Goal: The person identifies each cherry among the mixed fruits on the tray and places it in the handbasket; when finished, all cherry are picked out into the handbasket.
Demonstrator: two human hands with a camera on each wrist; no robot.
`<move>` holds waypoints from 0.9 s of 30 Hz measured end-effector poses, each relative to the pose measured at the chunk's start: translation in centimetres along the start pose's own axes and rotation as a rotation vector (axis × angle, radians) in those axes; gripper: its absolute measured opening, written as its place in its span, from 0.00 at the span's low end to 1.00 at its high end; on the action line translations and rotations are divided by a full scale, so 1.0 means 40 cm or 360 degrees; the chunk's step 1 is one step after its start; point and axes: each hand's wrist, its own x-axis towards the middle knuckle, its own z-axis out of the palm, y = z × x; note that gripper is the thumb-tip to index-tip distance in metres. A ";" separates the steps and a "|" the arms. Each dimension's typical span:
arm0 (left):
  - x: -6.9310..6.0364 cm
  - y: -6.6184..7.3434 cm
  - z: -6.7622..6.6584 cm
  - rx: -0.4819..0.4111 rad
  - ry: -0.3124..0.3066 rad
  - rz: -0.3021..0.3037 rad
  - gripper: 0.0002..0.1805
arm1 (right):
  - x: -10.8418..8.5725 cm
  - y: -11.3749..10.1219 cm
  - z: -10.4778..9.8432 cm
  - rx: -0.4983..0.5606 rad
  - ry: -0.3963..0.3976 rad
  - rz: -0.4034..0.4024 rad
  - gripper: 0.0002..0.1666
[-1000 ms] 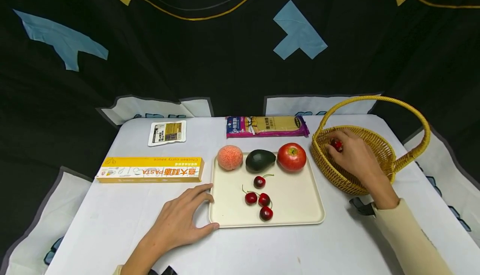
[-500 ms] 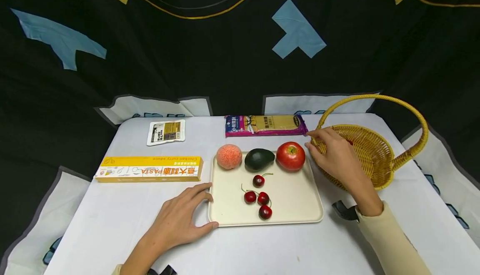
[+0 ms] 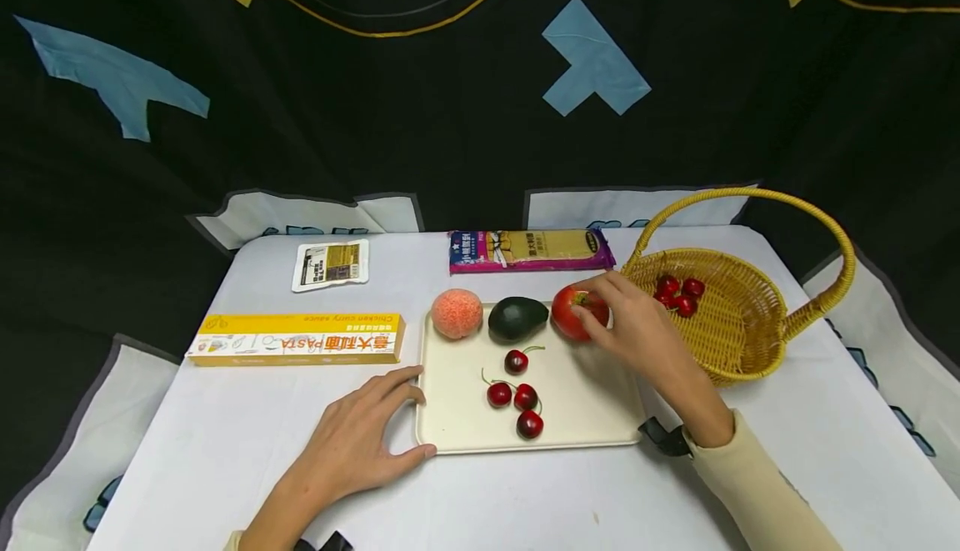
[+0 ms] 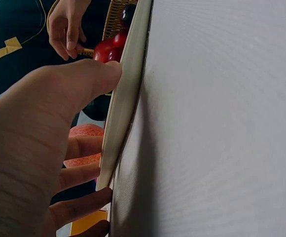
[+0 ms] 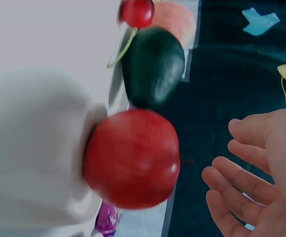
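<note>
My left hand rests at the near left corner of the cream tray, thumb and fingertips against its rim. Over the red apple at the tray's far right is my right hand, fingers loosely bent. In the right wrist view, this hand is apart from the apple. A dark green avocado and a rough pink peach lie beside it along the far rim. Several stemmed cherries lie mid-tray. Several more cherries are in the basket.
The wicker basket with its tall arched handle stands right of the tray. A pasta box lies left, a small white pouch behind it. A purple-edged packet lies beyond the tray.
My right hand has come out of the basket, let go of a cherry and moved left to above the apple. The basket's cherries now show. My left hand has stayed at the tray.
</note>
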 end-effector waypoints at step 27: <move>-0.003 0.000 0.000 -0.0022 0.0002 0.0009 0.32 | -0.046 -0.087 0.117 -0.0036 -0.0387 -0.0486 0.19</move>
